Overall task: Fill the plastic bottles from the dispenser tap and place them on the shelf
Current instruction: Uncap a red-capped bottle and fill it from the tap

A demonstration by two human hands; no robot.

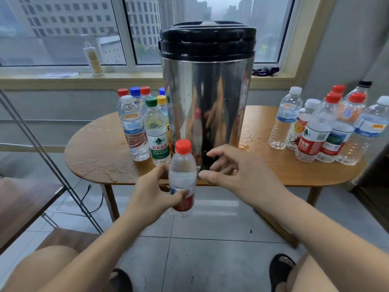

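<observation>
Mid-frame, the left hand (152,197) is gripping a capped bottle (182,175), the open right hand (231,168) is hovering beside it; uncapping probably comes next

Dim grey daylight from the window (63,28), glare on the steel dispenser (207,98), wide-angle edge bending, soft focus

An oval wooden table (101,157) on slanted legs is set on a floor of pale grey tiles (210,256); wet patches are seen on its top. Behind the table a wide white-framed window (130,39) is placed, through which grey high-rise blocks (69,15) are shown in dull daylight. A light wooden sill (52,80) is run beneath it. To the right of the table a plain grey wall (345,49) is seen. Below the table's left end a black cable (102,199) is laid.
</observation>
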